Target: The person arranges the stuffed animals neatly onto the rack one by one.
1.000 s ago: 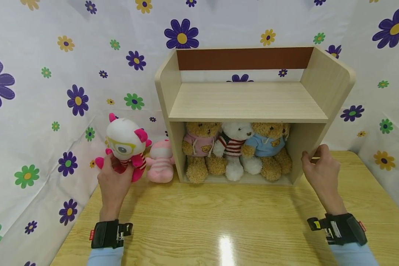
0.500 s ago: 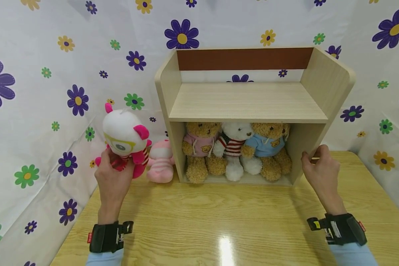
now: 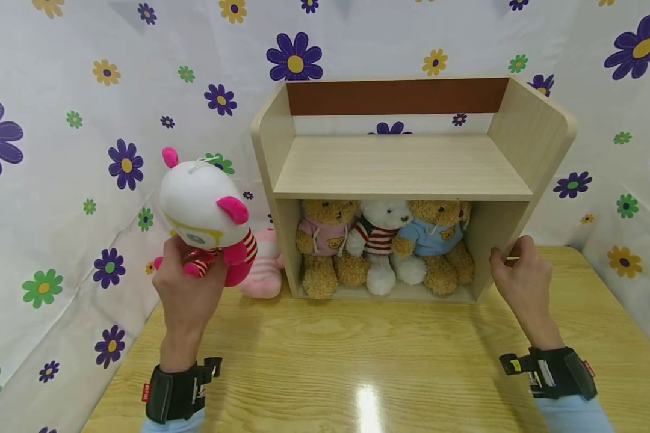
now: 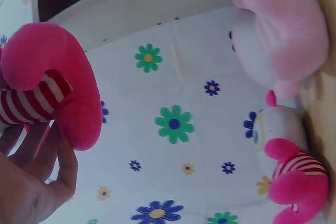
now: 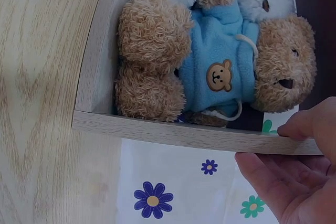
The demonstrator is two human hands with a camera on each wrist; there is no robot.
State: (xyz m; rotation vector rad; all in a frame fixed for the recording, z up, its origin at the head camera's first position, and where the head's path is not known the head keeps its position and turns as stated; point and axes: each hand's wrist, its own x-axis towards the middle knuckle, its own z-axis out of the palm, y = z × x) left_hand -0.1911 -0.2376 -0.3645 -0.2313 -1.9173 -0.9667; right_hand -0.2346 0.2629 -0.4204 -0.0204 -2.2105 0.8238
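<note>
My left hand grips a plush toy with a white head, hot-pink ears and limbs, yellow-rimmed glasses and a red-striped body. It is held up off the table, its head tilted forward; the left wrist view shows fingers under the striped body. At the right, my right hand pinches the front edge of the wooden shelf unit's side panel, thumb inside and fingers outside. Three teddy bears sit in the lower compartment: one in a pink hoodie, a white one in stripes, one in a blue hoodie.
A pale pink plush sits against the shelf's left side, partly behind the held toy. Another hot-pink striped plush stands near it in the left wrist view. The upper shelf board is bare. Flowered cloth hangs behind the table.
My left hand has lifted the hot-pink plush toy and brought it slightly closer, tipping its head forward. The right hand keeps its hold on the shelf's side panel.
</note>
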